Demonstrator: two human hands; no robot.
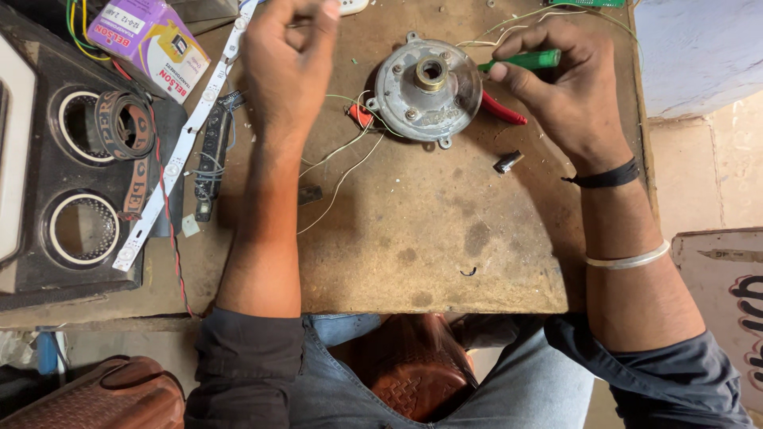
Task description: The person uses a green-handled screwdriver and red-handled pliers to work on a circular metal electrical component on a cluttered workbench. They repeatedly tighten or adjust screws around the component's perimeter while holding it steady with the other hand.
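Right hand (556, 83), upper right of the frame, pinches a green-handled tool (524, 59) against the round metal motor (427, 89) at top centre of the workbench (429, 238). Left hand (290, 59), upper middle, is curled, perhaps pinching thin wires (342, 159).

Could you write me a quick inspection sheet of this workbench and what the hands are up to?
Surface: worn brown bench, stained.
Job's things: round metal motor lying flat; green-handled tool in the right hand.
Clutter: red-handled pliers, small metal piece, white strip, purple box.
Hands: left hand pinched shut, contents unclear; right hand shut on the tool.
Cables: thin wires run from the motor.
Surroundings: black speaker box left; wall right.
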